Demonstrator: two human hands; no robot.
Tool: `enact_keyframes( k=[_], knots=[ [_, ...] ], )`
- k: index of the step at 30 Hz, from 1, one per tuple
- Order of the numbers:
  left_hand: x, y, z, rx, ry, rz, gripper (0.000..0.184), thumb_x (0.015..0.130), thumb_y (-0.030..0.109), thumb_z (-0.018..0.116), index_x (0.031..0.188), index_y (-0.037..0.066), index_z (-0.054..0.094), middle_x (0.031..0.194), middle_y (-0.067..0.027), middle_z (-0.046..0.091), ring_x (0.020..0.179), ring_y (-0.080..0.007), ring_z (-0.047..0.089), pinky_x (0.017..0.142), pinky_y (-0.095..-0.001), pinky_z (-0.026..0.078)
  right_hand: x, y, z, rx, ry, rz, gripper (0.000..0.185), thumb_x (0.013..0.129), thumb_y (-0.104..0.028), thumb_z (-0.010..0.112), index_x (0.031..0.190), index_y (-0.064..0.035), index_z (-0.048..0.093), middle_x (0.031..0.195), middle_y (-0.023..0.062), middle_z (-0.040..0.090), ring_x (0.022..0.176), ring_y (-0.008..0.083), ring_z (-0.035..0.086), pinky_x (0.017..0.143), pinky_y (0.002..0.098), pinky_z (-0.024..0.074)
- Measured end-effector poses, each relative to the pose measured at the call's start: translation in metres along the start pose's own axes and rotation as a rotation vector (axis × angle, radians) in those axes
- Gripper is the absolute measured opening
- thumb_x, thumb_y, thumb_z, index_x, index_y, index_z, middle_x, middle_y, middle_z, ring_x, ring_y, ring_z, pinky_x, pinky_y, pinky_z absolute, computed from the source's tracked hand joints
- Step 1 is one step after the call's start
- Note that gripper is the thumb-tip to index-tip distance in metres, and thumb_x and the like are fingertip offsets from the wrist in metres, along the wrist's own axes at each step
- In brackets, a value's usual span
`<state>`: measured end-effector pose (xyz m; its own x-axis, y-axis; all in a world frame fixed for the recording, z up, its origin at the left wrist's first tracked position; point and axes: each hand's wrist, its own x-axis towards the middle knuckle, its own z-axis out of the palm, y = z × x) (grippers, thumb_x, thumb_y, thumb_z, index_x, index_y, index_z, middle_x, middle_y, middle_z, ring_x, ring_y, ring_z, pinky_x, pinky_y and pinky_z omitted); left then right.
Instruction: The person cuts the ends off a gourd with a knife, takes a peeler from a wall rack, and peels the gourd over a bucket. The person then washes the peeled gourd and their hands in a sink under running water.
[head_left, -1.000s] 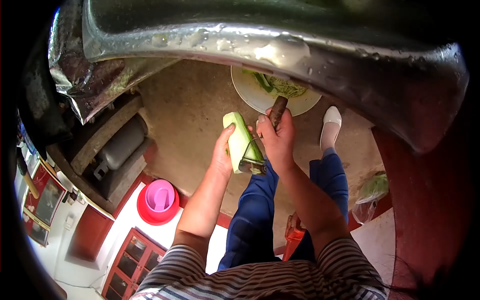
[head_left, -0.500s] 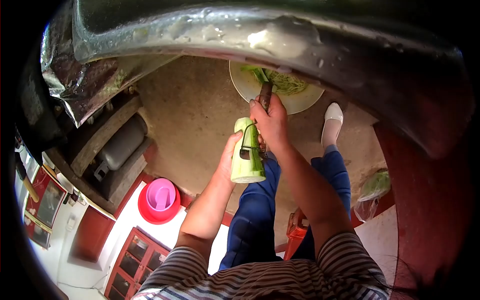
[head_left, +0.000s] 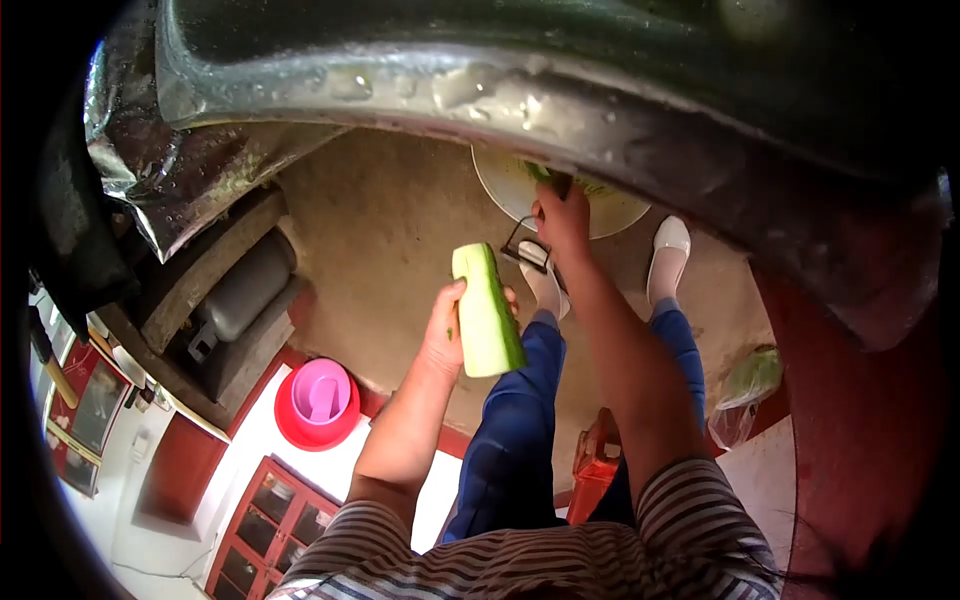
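In the head view, my left hand (head_left: 444,322) is wrapped around a thick, mostly peeled pale green gourd (head_left: 483,315), its cut end tilted down toward my knee. A darker green strip of skin runs along its right side. My right hand (head_left: 566,222) is closed on the dark handle of a peeler, and the peeler's wire frame (head_left: 522,258) sticks out toward me, apart from the gourd. Beyond that hand stands a wide pale basin (head_left: 487,186) with green peelings, partly hidden by the dark, wet rim above.
A glossy dark rim (head_left: 420,95) spans the top of view. At left are a grey gas cylinder (head_left: 250,290) under a shelf and pink-and-red basins (head_left: 315,400). A red stool-like object (head_left: 597,462) sits between my legs; a plastic bag with greens (head_left: 748,385) lies right.
My right hand has drawn the peeler off the gourd and moved it away, toward the basin. My left hand keeps the gourd, turned slightly so more peeled flesh shows.
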<state>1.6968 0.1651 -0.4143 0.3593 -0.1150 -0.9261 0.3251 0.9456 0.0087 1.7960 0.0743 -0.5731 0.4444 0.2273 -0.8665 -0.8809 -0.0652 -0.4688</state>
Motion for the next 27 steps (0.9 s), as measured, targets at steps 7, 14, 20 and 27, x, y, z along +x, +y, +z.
enact_keyframes(
  k=[7,14,20,27],
  knots=[
    [0.033,0.022,-0.017,0.052,0.16,0.147,0.048,0.079,0.026,0.061,0.121,0.017,0.04,0.099,-0.0162,0.057,0.081,-0.0327,0.06,0.074,-0.0459,0.052,-0.091,-0.049,0.008,0.147,-0.108,-0.311,0.011,0.085,-0.01,0.056,0.089,-0.0055,0.046,0.063,0.0005,0.051,0.047,0.0054,0.045,0.041,0.0204,0.0337],
    [0.028,-0.001,0.015,-0.028,0.159,0.061,0.044,0.079,0.026,0.058,0.117,0.007,0.046,0.097,-0.0156,0.058,0.082,-0.0301,0.061,0.073,-0.0423,0.053,-0.097,-0.055,0.002,0.03,-0.02,-0.424,0.013,0.083,-0.003,0.057,0.091,-0.0029,0.046,0.067,0.0007,0.051,0.056,0.0069,0.051,0.05,0.0224,0.0421],
    [0.028,-0.021,0.011,-0.023,0.133,0.113,0.048,0.081,0.031,0.055,0.118,0.001,0.047,0.1,-0.0154,0.06,0.087,-0.0284,0.06,0.078,-0.0398,0.051,-0.097,-0.073,-0.005,0.182,-0.012,-0.358,0.012,0.082,-0.002,0.057,0.088,-0.0028,0.047,0.068,0.0012,0.051,0.057,0.0076,0.05,0.052,0.0236,0.041],
    [0.032,-0.019,0.022,-0.075,0.187,0.162,0.051,0.082,0.039,0.059,0.117,0.003,0.049,0.099,-0.0143,0.06,0.085,-0.0281,0.06,0.076,-0.0402,0.052,-0.095,-0.052,-0.008,0.037,0.035,-0.429,0.012,0.082,-0.002,0.056,0.089,-0.0019,0.046,0.069,0.0013,0.05,0.057,0.0079,0.05,0.051,0.024,0.0414]
  ],
)
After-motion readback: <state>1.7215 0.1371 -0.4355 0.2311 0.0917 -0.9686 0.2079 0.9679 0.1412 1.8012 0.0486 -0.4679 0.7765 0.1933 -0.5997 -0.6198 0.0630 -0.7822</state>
